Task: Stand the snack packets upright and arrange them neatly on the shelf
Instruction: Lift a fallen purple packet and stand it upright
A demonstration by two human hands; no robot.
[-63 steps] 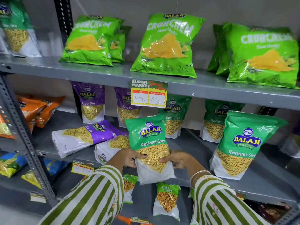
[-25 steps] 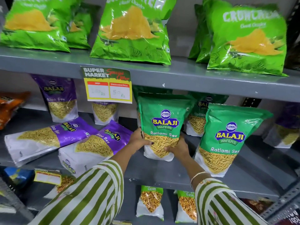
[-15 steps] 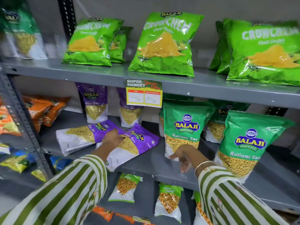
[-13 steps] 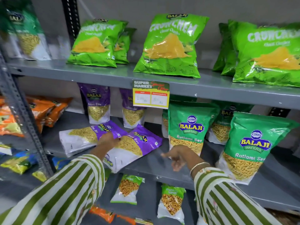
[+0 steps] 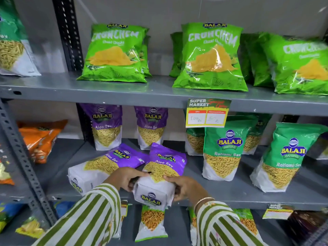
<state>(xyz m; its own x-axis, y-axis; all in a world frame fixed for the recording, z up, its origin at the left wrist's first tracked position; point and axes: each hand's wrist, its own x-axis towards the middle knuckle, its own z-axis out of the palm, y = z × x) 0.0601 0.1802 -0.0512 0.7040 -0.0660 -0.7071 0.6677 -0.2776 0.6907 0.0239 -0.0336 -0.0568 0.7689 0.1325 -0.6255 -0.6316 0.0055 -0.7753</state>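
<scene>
On the grey middle shelf [image 5: 221, 196] a purple Aloo Sev packet [image 5: 162, 167] lies tilted back, its white base toward me. My left hand [image 5: 124, 176] grips the base's left side and my right hand [image 5: 184, 187] grips its right side. A second purple Aloo Sev packet [image 5: 106, 164] lies flat just to the left. Two purple Aloo Sev packets [image 5: 106, 125] stand upright at the back. Green Ratlami Sev packets [image 5: 225, 150] stand upright to the right, another [image 5: 282, 157] further right.
Light-green Crunchem bags [image 5: 115, 52] stand on the top shelf. A yellow price tag [image 5: 206, 112] hangs from that shelf's edge. Orange packets [image 5: 40, 137] lie at the left behind a perforated metal upright [image 5: 21, 151]. Small packets [image 5: 152, 222] sit on the lower shelf.
Both hands left the green Ratlami Sev packet standing on the shelf and moved left. They now hold the fallen purple Aloo Sev packet by its base.
</scene>
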